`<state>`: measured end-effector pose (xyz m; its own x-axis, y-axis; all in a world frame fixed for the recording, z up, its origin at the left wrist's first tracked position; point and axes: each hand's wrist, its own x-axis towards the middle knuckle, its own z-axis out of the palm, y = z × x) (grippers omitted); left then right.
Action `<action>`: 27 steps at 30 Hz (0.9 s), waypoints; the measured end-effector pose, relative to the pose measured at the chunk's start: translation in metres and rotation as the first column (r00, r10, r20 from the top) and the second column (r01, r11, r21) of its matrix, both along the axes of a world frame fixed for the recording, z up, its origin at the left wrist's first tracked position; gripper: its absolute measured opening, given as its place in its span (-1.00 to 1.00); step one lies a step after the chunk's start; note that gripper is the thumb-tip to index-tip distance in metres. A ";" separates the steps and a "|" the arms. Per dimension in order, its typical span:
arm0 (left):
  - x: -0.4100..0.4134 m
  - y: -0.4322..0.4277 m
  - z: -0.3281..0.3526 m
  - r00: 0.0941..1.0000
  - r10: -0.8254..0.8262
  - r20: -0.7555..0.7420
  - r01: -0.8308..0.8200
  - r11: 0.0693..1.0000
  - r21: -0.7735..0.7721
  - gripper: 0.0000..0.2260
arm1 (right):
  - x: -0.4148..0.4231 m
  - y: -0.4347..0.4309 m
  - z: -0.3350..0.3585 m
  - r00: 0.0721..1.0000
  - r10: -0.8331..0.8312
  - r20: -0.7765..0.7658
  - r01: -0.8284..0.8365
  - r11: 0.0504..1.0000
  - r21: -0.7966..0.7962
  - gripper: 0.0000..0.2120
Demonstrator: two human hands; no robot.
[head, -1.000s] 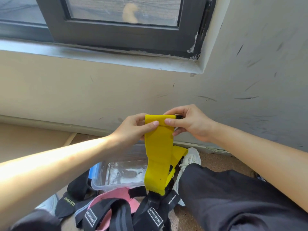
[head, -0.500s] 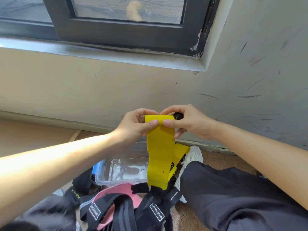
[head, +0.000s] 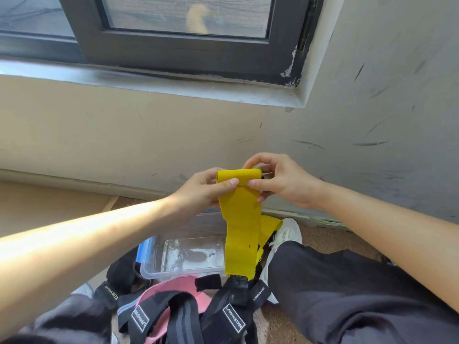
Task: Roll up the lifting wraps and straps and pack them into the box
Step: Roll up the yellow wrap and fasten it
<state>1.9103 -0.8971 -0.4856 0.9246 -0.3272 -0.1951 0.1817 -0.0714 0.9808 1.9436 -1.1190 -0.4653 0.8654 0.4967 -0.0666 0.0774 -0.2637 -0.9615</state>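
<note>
Vs 1 s ago: the top end of the yellow wrap [head: 242,227] is now a rounder, tighter roll where it was a flat fold. Both hands are at much the same spot above the box [head: 152,270], and the tail's lower end sits a bit higher.

Left hand [head: 198,192] grips the roll's left end, thumb across the front, fingers curled behind. Right hand [head: 280,182] pinches the right end, thumb tip on the front next to the left thumb. There's a dark bit at that end; can't tell what it is.

The wrap's tail hangs straight down in front of the box's right near corner.

Writing: white-bordered labels on the black straps [head: 233,316] in front of the box read "LARA STAR", and it's printed again along one strap. A strap to the box's front-left has lettering that's only partly legible.

Edges/room: the box is clear plastic w/ an open top. The pink wrap [head: 173,285] and a black tab lie against its near rim. A white shoe [head: 285,234] is just right of the box and the wall [head: 124,135] is close behind it. Tan floor [head: 49,202] shows to its left-rear.
</note>
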 end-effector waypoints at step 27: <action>0.004 -0.011 -0.005 0.999 0.009 0.036 -0.010 1.000 0.023 -0.54 | 0.006 -0.009 0.000 0.996 -0.034 -0.082 0.035 0.999 0.015 -0.80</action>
<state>1.9145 -0.9081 -0.4905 0.9340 -0.3144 -0.1696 0.1475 -0.0930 0.9847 1.9497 -1.1277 -0.4657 0.8740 0.4683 -0.1299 -0.0106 -0.2488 -0.9685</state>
